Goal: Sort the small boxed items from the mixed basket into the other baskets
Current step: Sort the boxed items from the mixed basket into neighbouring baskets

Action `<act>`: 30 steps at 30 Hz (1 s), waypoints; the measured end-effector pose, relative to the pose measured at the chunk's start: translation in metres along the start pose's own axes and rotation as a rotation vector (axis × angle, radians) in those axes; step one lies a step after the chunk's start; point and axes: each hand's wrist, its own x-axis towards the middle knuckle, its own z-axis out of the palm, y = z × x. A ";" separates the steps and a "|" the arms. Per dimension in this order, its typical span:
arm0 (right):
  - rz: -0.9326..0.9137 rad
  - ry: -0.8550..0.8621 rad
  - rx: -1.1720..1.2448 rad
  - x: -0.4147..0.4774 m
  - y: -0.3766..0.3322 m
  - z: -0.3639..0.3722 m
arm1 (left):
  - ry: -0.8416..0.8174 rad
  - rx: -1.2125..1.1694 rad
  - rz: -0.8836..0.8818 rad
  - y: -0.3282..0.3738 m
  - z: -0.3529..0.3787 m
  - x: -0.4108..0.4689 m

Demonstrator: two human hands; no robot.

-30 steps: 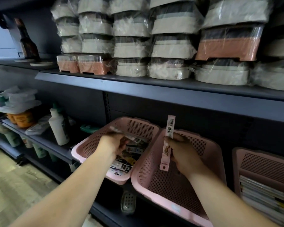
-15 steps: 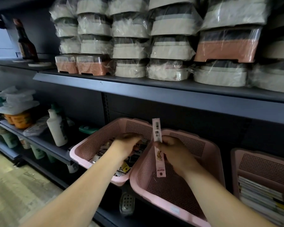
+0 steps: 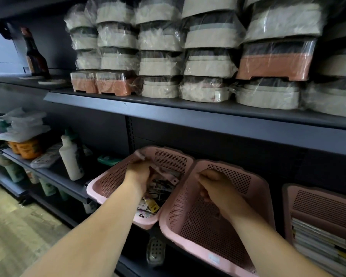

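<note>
- Left hand (image 3: 140,174) is inside the left basket (image 3: 168,158), fingers curled round a slim box (image 3: 166,173).
- The slim box is a pale pink card strip with a hang tab at its right end. It pokes out on both sides of the hand, and the upper-left end is blurred.
- Under that hand lies the pile of boxes (image 3: 154,204): small flat packs, printed black, white and yellow, overlapping loosely in the right half of the basket.
- Right hand (image 3: 214,189) is down in the middle basket (image 3: 198,236), knuckles up and fingers curled. Can't tell if it holds anything, the palm side is hidden.
- The middle basket's mesh floor shows bare around that hand. It sits well apart from the box pile, with the two basket walls between them.
- All the baskets are pink plastic, rectangular with rounded rims and perforated walls. The left and middle ones touch at the rim.
- Right basket (image 3: 318,204) holds flat packs (image 3: 316,240) standing on edge in a row.
- The upper shelf (image 3: 188,108) is dark metal. It carries stacked tubs (image 3: 160,64) in crinkled clear wrap, mostly beige with a few terracotta.
- A white bottle (image 3: 71,156) stands left of the baskets.
</note>
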 end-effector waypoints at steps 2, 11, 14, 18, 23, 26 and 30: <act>0.008 0.010 -0.001 -0.002 -0.001 -0.002 | -0.009 0.078 -0.087 -0.007 -0.004 0.011; -0.033 0.084 -0.019 -0.006 -0.004 -0.024 | -0.044 0.308 0.048 -0.006 0.025 -0.006; -0.053 0.137 -0.050 -0.009 0.000 -0.043 | -0.116 0.475 0.248 -0.001 0.047 -0.040; -0.082 0.212 -0.150 -0.021 0.011 -0.086 | -0.307 0.845 0.577 -0.014 0.091 -0.074; -0.074 0.259 -0.285 -0.063 0.030 -0.162 | -0.551 0.944 0.829 -0.036 0.166 -0.139; -0.050 0.354 -0.366 -0.101 0.051 -0.217 | -0.760 0.794 0.813 -0.063 0.227 -0.179; 0.009 0.516 -0.375 -0.173 0.078 -0.293 | -0.974 0.764 0.878 -0.099 0.300 -0.251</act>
